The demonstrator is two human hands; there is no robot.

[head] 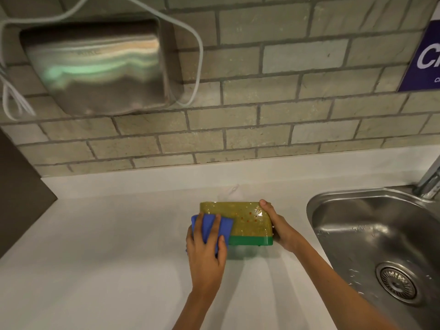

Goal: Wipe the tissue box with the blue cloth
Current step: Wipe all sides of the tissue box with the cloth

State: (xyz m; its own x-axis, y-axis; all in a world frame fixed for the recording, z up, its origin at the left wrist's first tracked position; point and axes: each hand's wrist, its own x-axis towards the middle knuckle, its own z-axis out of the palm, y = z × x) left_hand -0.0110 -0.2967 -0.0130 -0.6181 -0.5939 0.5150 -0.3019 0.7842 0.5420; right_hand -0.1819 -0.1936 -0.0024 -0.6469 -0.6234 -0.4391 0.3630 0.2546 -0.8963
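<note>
The tissue box lies on the white counter, its glossy yellow-green top dotted with red specks above a darker green base. A folded blue cloth covers the box's left end. My left hand presses flat on the cloth, fingers spread over it and thumb on the near side. My right hand grips the box's right end, fingertips reaching its far corner.
A steel sink with a drain and a tap sits just right of the box. A metal hand dryer with white cables hangs on the tiled wall. The white counter stretches to the left and front.
</note>
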